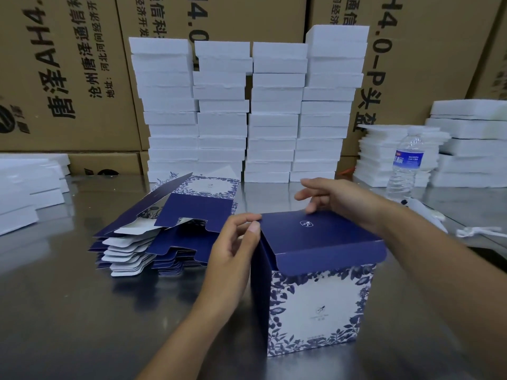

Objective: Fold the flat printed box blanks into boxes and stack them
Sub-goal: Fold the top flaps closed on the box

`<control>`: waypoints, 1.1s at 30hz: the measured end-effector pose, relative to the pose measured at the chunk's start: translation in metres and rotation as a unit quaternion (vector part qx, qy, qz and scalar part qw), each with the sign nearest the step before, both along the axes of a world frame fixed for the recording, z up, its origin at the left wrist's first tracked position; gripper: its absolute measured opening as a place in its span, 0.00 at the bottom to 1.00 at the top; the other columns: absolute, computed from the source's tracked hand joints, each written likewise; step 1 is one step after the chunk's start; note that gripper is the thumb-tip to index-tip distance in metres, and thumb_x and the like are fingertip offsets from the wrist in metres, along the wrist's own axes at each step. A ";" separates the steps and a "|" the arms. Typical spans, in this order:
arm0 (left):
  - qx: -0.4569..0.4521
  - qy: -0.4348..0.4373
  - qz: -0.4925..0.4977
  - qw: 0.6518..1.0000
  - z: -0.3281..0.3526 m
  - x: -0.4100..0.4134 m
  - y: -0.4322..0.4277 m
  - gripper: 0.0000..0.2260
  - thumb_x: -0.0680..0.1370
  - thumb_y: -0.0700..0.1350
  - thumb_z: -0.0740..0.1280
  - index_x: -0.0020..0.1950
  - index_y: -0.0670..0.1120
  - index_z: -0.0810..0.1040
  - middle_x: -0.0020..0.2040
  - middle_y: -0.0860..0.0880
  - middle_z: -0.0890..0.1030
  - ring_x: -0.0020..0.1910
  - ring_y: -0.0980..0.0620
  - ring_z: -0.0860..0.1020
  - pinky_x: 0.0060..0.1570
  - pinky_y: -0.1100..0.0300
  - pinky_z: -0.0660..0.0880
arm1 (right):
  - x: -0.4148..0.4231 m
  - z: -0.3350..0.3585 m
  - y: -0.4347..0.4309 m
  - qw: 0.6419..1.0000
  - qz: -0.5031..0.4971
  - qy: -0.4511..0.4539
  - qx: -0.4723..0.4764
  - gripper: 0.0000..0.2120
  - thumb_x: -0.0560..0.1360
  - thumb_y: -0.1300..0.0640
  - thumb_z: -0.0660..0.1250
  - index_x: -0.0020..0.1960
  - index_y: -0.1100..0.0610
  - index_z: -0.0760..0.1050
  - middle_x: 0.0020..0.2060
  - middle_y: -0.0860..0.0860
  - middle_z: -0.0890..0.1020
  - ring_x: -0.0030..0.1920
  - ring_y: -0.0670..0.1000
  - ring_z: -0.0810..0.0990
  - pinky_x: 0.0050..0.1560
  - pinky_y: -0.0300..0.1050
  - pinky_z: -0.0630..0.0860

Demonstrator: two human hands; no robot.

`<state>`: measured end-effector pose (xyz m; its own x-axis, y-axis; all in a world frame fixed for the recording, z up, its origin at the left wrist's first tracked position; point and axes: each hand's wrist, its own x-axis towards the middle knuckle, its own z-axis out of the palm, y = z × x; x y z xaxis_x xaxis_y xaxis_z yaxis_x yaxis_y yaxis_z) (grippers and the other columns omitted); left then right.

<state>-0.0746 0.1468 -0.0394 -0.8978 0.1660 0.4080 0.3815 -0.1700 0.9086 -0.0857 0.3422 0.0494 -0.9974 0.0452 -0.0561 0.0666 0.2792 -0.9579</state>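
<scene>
A folded box (pixel 315 303), white with a blue leaf print and a navy lid, stands upright on the metal table (pixel 68 311) in front of me. Its lid flap lies over the top with the tuck flap hanging down the front. My left hand (pixel 233 248) pinches the lid's left corner between thumb and fingers. My right hand (pixel 334 198) rests its fingertips on the lid's far edge. A pile of flat printed blanks (pixel 164 231) lies to the left, with one part-opened blank on top.
Four tall stacks of white foam slabs (pixel 247 111) stand behind the work area against brown cartons (pixel 68 78). More white foam (pixel 466 149) sits at the right and far left. A water bottle (pixel 404 165) stands at the right.
</scene>
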 end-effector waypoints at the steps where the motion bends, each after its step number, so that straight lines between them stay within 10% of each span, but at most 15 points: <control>1: -0.006 0.006 -0.001 1.000 0.000 0.000 0.000 0.11 0.74 0.59 0.62 0.50 0.59 0.79 0.52 0.54 0.82 0.56 0.50 0.79 0.62 0.45 0.72 | 0.001 0.002 -0.001 0.999 -0.007 0.004 0.039 0.14 0.72 0.43 0.67 0.39 0.53 0.83 0.27 0.48 0.78 0.31 0.45 0.77 0.36 0.37 0.72; 10: 0.003 0.015 -0.010 1.000 0.002 -0.002 -0.003 0.17 0.71 0.63 0.59 0.48 0.56 0.81 0.49 0.58 0.83 0.51 0.59 0.79 0.49 0.70 0.73 | 0.008 -0.011 -0.011 0.987 0.015 0.022 0.158 0.11 0.69 0.42 0.72 0.36 0.49 0.81 0.35 0.45 0.84 0.33 0.43 0.82 0.30 0.32 0.73; 15: 0.014 -0.054 -0.015 0.998 0.016 -0.008 0.004 0.05 0.76 0.46 0.68 0.40 0.50 0.78 0.45 0.48 0.81 0.45 0.50 0.78 0.50 0.56 0.73 | 0.011 -0.012 -0.015 0.993 -0.013 0.025 0.116 0.11 0.69 0.46 0.73 0.34 0.52 0.80 0.31 0.45 0.83 0.29 0.42 0.80 0.28 0.31 0.72; 19: -0.075 -0.152 -0.026 0.985 0.039 -0.022 0.009 0.04 0.75 0.47 0.69 0.49 0.53 0.79 0.38 0.52 0.81 0.32 0.58 0.79 0.33 0.65 0.73 | 0.013 -0.013 -0.018 0.996 -0.029 0.021 0.080 0.09 0.69 0.49 0.74 0.39 0.55 0.81 0.31 0.47 0.83 0.28 0.43 0.80 0.27 0.31 0.72; 23: -0.204 -0.146 -0.042 0.967 0.054 -0.032 0.011 0.07 0.75 0.49 0.68 0.40 0.48 0.79 0.37 0.52 0.81 0.36 0.54 0.77 0.40 0.61 0.71 | 0.013 -0.015 -0.020 0.998 -0.035 0.009 0.050 0.09 0.69 0.50 0.74 0.39 0.56 0.81 0.30 0.49 0.83 0.26 0.44 0.80 0.26 0.32 0.72; 33: -0.228 -0.124 -0.053 0.964 0.062 -0.031 0.009 0.08 0.77 0.43 0.67 0.38 0.47 0.77 0.28 0.58 0.78 0.26 0.59 0.73 0.25 0.70 0.68 | 0.015 -0.015 -0.019 0.999 -0.034 -0.014 0.037 0.08 0.70 0.50 0.74 0.40 0.55 0.80 0.30 0.48 0.83 0.26 0.45 0.80 0.26 0.33 0.73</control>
